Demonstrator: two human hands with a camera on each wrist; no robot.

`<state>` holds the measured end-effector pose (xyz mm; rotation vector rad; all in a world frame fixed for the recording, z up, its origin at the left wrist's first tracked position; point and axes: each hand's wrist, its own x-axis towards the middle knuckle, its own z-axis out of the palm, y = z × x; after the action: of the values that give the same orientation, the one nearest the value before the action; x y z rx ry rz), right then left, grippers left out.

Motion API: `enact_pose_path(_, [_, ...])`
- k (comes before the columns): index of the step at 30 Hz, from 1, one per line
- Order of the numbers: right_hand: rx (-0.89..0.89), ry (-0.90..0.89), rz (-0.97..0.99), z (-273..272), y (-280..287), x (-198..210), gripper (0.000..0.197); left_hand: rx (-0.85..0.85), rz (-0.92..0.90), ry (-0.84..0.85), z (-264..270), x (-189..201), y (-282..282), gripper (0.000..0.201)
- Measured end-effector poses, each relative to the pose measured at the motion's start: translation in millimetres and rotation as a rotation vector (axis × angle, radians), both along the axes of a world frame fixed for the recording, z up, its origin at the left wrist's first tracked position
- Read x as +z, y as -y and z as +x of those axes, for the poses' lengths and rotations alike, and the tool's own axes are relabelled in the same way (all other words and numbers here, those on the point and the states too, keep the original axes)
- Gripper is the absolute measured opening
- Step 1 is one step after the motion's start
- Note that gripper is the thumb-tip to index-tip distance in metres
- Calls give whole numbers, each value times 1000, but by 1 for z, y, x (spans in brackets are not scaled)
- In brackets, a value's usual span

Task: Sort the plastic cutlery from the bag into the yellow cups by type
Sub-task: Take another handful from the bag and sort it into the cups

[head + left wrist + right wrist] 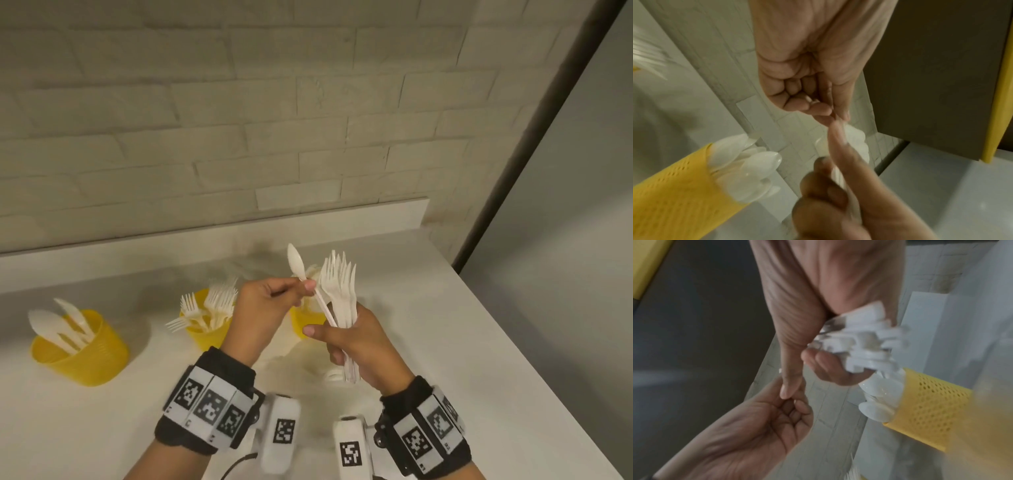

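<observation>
My left hand pinches the handle of a white plastic spoon whose bowl points up. Beside it, my right hand grips a bundle of white forks upright, tines up; the spoon's handle runs down into that bundle. Three yellow cups stand on the white counter: one with knives at the left, one with forks in the middle, and one with spoons behind my hands. The spoon cup shows close in the left wrist view. The fork handle ends fill my right palm.
A crumpled clear bag lies on the counter under my hands. A brick-pattern wall backs the counter, whose right edge runs diagonally. A dark panel with a yellow strip shows in the wrist views.
</observation>
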<state>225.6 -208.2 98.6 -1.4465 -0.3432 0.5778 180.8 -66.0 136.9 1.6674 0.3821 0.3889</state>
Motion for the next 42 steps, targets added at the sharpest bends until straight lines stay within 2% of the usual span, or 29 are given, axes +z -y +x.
enact_pose_path(4, [-70,-95,22,5,6,-9,33,118,-41,108,10,9,-17,5])
enact_pose_path(7, [-127,-113,34,9,11,-12,31,259,54,141,27,-1,-31,10])
enact_pose_path(9, [-155,-117,39,11,14,-11,31,265,142,76,39,-19,-31,11])
enact_pose_path(11, [-176,-103,35,13,15,-8,31,165,233,-65,50,-45,-28,12])
enact_pose_path(12, [-183,-87,27,13,15,-7,30,110,336,-165,53,-58,-26,13])
enact_pose_path(14, [-193,-37,-4,13,14,-4,30,66,613,-321,54,-74,-22,28])
enact_pose_path(15, [-198,-11,-27,13,12,-2,31,79,692,-335,53,-75,-21,39])
enact_pose_path(17, [-202,36,-79,13,8,1,31,101,724,-299,47,-67,-21,58])
enact_pose_path(19, [-200,88,-142,11,2,3,30,116,677,-238,36,-54,-23,66])
enact_pose_path(20, [-199,113,-175,9,-2,4,30,122,630,-198,29,-46,-23,62])
enact_pose_path(22, [-209,160,-233,5,-13,3,28,102,470,-123,10,-31,-18,39])
enact_pose_path(24, [-224,243,-289,-2,-25,3,22,14,236,-104,-11,-15,-7,17])
enact_pose_path(26, [-230,330,-288,-13,-38,0,23,-31,59,-96,-30,-7,2,23])
enact_pose_path(28, [-230,368,-273,-26,-49,-1,20,29,31,-64,-41,-9,5,34])
enact_pose_path(32, [-143,534,-302,-46,-72,-3,13,174,35,-7,-57,-15,-7,13])
enact_pose_path(35, [-108,618,-356,-55,-85,-5,21,212,20,-25,-69,-17,-20,7])
enact_pose_path(37, [-76,564,-359,-59,-93,-5,27,256,-32,-50,-75,-19,-31,7])
enact_pose_path(42, [76,294,-276,-66,-105,-5,36,285,-366,-51,-84,-20,-55,13])
